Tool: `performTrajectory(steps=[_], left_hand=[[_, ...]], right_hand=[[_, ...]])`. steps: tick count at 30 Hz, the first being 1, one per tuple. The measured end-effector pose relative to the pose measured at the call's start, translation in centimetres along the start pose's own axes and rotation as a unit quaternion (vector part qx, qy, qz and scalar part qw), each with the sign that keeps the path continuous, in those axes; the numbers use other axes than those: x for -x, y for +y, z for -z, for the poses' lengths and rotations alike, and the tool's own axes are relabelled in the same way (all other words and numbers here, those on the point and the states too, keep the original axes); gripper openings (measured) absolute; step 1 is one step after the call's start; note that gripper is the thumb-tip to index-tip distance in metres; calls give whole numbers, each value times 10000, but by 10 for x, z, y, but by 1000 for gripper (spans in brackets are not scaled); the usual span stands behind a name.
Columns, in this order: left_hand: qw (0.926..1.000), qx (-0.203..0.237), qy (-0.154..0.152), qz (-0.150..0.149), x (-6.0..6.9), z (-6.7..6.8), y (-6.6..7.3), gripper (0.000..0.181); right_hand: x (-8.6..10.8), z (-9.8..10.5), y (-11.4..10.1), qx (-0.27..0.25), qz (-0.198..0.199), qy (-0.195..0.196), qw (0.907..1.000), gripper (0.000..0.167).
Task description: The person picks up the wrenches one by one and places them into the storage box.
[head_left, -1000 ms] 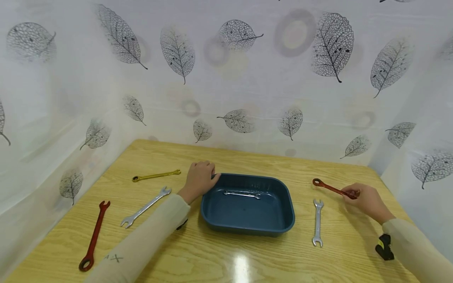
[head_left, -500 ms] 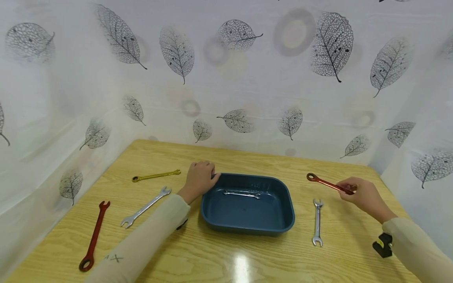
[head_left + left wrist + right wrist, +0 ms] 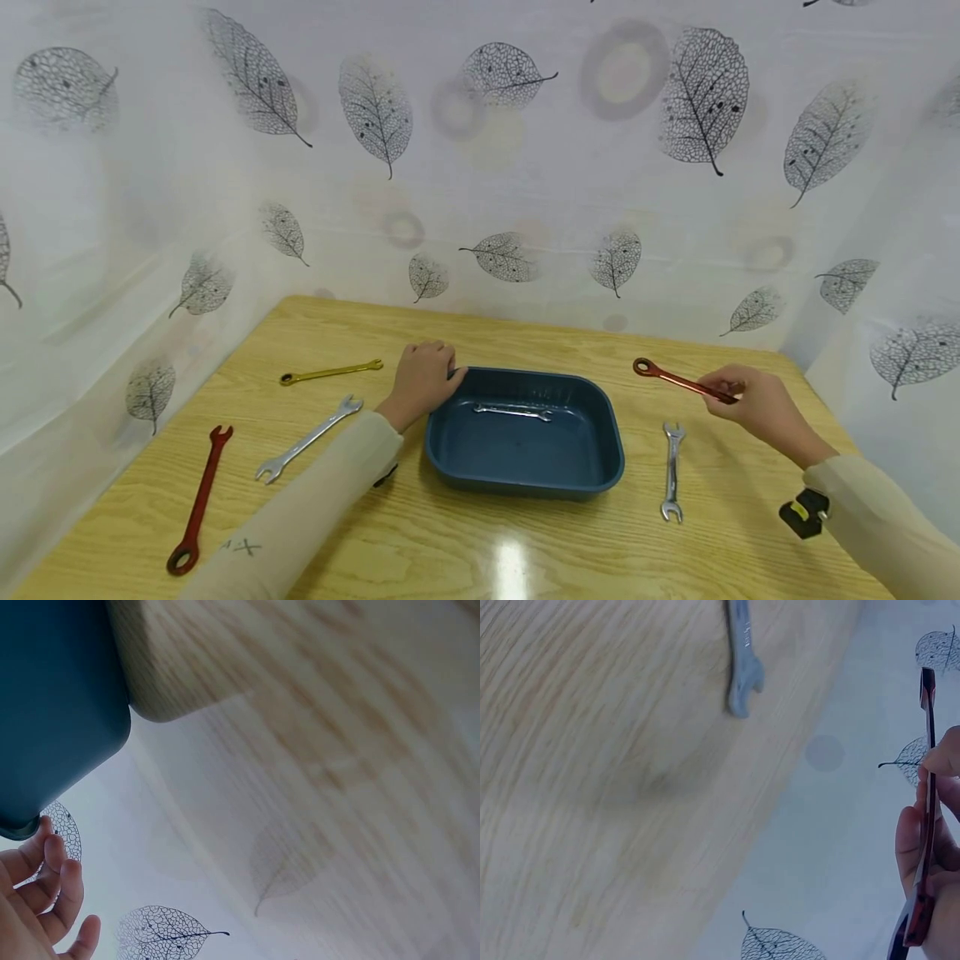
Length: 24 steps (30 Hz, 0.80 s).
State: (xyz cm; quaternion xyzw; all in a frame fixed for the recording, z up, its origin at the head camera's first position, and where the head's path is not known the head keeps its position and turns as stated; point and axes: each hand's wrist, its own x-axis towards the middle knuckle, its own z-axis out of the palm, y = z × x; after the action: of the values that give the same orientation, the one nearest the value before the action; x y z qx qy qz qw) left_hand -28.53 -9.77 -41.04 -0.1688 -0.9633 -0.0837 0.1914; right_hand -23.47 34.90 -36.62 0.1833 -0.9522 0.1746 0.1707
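Observation:
My right hand (image 3: 765,410) pinches a red wrench (image 3: 682,382) near one end, its ring end pointing left, held above the table. In the right wrist view the hand (image 3: 937,825) has thumb and fingers on the red wrench (image 3: 929,802). My left hand (image 3: 424,379) grips the back left corner of a blue tray (image 3: 525,488). The left wrist view shows the fingers (image 3: 56,877) at the rim of the tray (image 3: 67,697). Inside the tray, by its back wall, lies a small silver wrench (image 3: 513,412).
Right of the tray lies a silver wrench (image 3: 672,472). On the left lie a yellow wrench (image 3: 333,372), a silver wrench (image 3: 309,439) and a red wrench (image 3: 201,500), the last two near the left forearm. A leaf-patterned curtain (image 3: 540,192) stands behind the wooden table (image 3: 420,550).
My right hand has lifted the red wrench off the table and carried it left, toward the tray. The left hand and the tray have stayed in place.

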Motion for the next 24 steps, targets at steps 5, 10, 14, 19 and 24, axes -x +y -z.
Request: performTrajectory(steps=[5,10,14,19,24], left_hand=[[10000,-4,-15,3,0,1,0,31],[10000,-6,-32,4,1,1,1,31],[10000,-30,-84,22,0,1,1,31],[9999,-10,-109,33,0,1,1,31],[10000,14,-90,28,-1,1,0,31]], right_hand=[[-6,3,-11,-37,126,16,9999,16],[-13,6,-24,-111,205,35,9997,14],[-19,6,-35,-103,299,48,9995,14],[-26,5,-47,-203,437,31,9988,14],[-33,4,-60,-318,569,-24,9979,14]])
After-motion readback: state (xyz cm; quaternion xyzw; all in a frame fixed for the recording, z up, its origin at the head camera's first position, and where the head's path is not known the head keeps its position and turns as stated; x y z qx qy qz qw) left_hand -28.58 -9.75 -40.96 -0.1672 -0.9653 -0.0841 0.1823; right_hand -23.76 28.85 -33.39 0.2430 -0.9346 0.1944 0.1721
